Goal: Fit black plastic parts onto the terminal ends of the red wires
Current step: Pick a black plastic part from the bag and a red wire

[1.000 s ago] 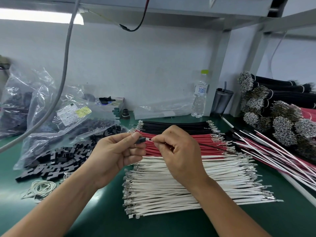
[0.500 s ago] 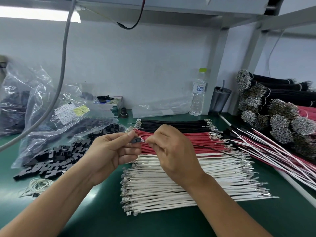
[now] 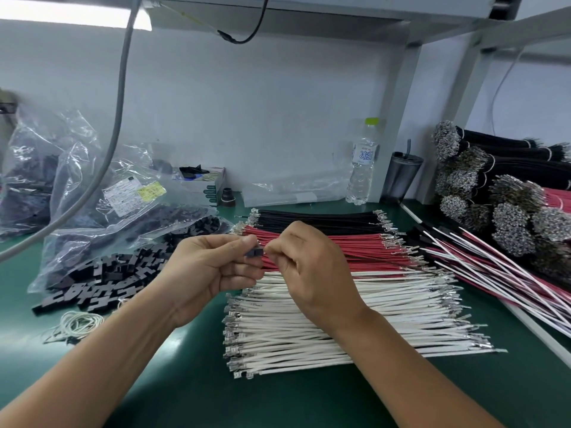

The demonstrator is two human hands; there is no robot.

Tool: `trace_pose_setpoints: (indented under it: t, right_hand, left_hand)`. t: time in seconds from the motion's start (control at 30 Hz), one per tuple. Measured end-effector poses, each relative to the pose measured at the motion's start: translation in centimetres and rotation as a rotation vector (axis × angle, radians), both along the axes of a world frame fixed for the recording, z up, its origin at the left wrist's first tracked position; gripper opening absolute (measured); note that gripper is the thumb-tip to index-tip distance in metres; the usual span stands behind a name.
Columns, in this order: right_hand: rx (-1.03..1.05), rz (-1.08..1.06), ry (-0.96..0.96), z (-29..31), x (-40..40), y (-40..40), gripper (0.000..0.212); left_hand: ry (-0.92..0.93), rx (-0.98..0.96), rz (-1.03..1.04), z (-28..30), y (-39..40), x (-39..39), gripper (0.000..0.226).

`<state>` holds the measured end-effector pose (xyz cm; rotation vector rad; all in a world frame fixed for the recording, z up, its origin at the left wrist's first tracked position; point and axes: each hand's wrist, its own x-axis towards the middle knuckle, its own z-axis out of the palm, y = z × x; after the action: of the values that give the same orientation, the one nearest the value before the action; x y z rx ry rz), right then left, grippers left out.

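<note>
1. A small black plastic part (image 3: 255,252), blocky and matt, sits above the red wires (image 3: 324,248) on the green worktop (image 3: 191,381)
2. The left hand (image 3: 213,270) pinches it between thumb and fingers; the right hand (image 3: 309,273), knuckles up, pinches something thin against it, too hidden to identify
3. The bottle (image 3: 362,163) label's blue writing is unreadable

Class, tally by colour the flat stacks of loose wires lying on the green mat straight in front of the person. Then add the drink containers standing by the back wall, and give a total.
Black wire stack: 1
Red wire stack: 1
White wire stack: 1
Clear water bottle: 1
Dark tumbler: 1
Total: 5
</note>
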<state>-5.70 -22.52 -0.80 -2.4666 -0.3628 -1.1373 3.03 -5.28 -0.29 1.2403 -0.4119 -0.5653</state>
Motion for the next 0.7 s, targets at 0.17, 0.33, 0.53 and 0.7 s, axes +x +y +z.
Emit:
trace_pose_setpoints:
  t: [0.17,0.33,0.53,0.7]
  right_hand:
    - [0.180,-0.078,0.074,0.1,-0.1,-1.1,0.005]
    - [0.066,-0.049,0.171,0.1,-0.3,-1.0,0.008]
    - [0.156,0.029,0.256,0.8,-0.7,-3.0,0.004]
    - [0.171,0.079,0.255,0.6,-0.5,-2.2,0.005]
  left_hand:
    - [-0.306,0.174,0.118,0.3,-0.6,-0.8,0.027]
    - [-0.823,0.452,0.206,0.2,0.4,-0.7,0.022]
    - [-0.509,0.282,0.112,0.3,0.8,-0.3,0.019]
    - [-0.409,0.202,0.095,0.3,1.0,0.0,0.030]
